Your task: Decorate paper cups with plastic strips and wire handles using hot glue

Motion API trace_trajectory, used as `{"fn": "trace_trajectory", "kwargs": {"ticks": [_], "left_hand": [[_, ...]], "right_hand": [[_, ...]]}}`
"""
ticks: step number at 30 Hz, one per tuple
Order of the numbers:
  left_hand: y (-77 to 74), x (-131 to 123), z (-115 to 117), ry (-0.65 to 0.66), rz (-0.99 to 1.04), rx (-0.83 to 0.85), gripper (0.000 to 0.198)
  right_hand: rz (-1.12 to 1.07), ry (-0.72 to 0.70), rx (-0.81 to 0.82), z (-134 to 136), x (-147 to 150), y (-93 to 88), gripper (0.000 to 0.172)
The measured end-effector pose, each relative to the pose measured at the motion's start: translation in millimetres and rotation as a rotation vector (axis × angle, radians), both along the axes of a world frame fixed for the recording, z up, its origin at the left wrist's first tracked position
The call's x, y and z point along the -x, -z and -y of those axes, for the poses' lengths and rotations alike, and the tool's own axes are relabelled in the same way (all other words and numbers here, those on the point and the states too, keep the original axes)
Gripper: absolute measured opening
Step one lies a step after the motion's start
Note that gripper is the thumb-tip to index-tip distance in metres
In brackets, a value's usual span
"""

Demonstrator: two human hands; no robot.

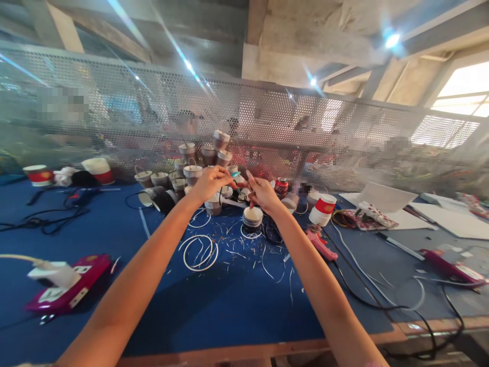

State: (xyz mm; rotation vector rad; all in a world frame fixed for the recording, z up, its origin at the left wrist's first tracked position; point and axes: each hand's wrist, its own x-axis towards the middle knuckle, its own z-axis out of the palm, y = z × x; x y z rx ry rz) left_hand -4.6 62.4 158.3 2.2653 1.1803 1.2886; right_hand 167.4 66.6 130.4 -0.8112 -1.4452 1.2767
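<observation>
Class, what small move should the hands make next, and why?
Perhaps lower the left hand slightly toward the small pot: the hand seems to pinch a small teal item, and the pot stands upright below the right hand, within easy reach.

A blue tabletop (229,321) carries small pots (193,174), white clippings (237,254), a pink glue gun (323,248) and a magenta power strip (95,269).
</observation>
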Motion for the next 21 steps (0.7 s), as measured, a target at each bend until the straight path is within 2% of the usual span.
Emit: {"fn": "trace_trajectory", "kwargs": {"ticks": [2, 5, 8, 10, 12, 14, 16, 18, 20, 21], "left_hand": [[4.3, 3, -7, -0.002, 0.004, 0.105, 0.029], [13.6, 11, -15, 0.068, -0.112, 0.43, 0.021], [29.2, 12, -22, 0.13, -0.352, 0.811, 0.018], [41.4, 9, -27, 0.084, -0.489, 0.926, 0.022], [50.8, 6, -32, 0.023, -0.583, 0.92, 0.031], [53.6, 8, -36, -0.015, -0.661, 0.871, 0.044], [48.0, 15, -37, -0.021, -0.691, 0.823, 0.054], [35.7, 22, -32, 0.019, -0.647, 0.803, 0.055], [21.7, 24, -23, 0.153, -0.525, 0.816, 0.053], [16.0, 21, -16, 0.222, -0.397, 0.812, 0.053]], "right_hand": [[0.102, 0.023, -0.009, -7, -7, 3.0, 0.041], [0.221, 0.221, -0.123, -11, -29, -3.1, 0.041], [0.301, 0.328, -0.253, 1, -49, -19.8, 0.039], [0.429, 0.37, -0.358, 16, -55, -30.0, 0.039], [0.56, 0.433, -0.472, 30, -56, -33.3, 0.042], [0.597, 0.45, -0.51, 40, -55, -27.1, 0.043], [0.518, 0.398, -0.42, 47, -55, -13.1, 0.041], [0.349, 0.305, -0.23, 52, -55, 4.2, 0.04], [0.18, 0.238, -0.077, 58, -54, 20.5, 0.042], [0.128, 0.221, -0.037, 62, -52, 27.5, 0.043]]}}
